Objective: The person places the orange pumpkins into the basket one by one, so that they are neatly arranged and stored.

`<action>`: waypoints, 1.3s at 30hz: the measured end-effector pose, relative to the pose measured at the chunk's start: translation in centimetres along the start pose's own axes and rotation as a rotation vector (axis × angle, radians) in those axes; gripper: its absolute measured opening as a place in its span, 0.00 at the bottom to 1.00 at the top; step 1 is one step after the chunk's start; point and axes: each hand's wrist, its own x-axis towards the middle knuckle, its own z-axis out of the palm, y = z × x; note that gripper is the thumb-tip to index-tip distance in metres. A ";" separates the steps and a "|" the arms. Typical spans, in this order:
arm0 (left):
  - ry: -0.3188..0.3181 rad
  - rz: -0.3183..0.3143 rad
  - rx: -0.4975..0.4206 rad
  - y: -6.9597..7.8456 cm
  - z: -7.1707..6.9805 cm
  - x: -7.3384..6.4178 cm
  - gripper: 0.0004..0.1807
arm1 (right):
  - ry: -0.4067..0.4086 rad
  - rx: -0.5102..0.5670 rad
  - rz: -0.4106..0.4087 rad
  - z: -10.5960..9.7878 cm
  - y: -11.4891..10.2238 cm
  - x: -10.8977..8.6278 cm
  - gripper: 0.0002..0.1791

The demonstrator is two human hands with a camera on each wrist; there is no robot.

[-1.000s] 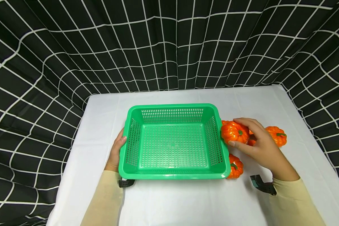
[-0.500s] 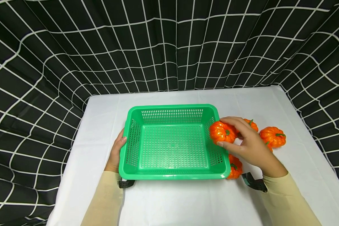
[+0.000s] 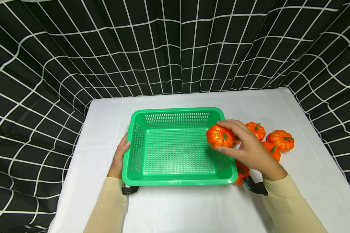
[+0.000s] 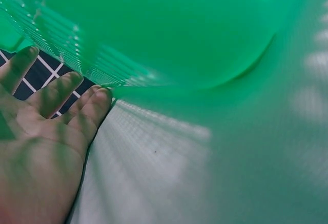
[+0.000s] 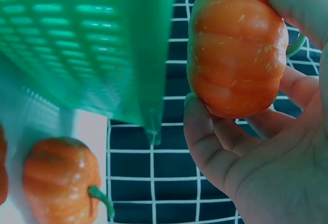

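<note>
A small orange pumpkin (image 3: 220, 136) with a green stem is in my right hand (image 3: 243, 147), thumb on its near side and fingers on its far side. It is above the right part of the green plastic basket (image 3: 179, 182). In the right wrist view the pumpkin (image 5: 238, 49) appears raised beside the basket's rim (image 5: 148, 55), fingertips round it. My left hand (image 3: 119, 157) holds the basket's left side, its thumb on the rim. In the left wrist view the fingers of my left hand (image 4: 56, 126) reach up to the basket's slotted wall. The basket's slotted floor shows bare.
On the white-covered table (image 3: 175, 210), several more pumpkins (image 3: 281, 140) lie right of the basket, some partly hidden by my right hand and forearm. One pumpkin (image 3: 241, 171) sits close by the basket's right front corner. Black curtains (image 3: 175, 48) with white grid lines surround the table.
My right hand has carried the pumpkin leftward, from beside the basket's right rim to over its inside, uncovering pumpkins behind it. My left hand and the basket stay in place.
</note>
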 end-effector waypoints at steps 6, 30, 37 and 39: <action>-0.008 0.015 0.016 0.0 0.1 -0.1 0.39 | -0.012 0.019 -0.030 0.3 -0.6 0.8 0.39; -0.003 0.007 -0.008 0.1 0.4 -0.2 0.39 | -0.072 0.044 -0.081 1.6 -2.2 3.1 0.36; 0.002 0.008 0.007 0.1 0.3 -0.1 0.39 | -0.106 0.079 -0.084 2.8 -2.5 3.9 0.35; 0.015 -0.004 0.020 0.1 0.2 -0.1 0.40 | -0.116 0.081 -0.093 3.1 -2.6 4.2 0.35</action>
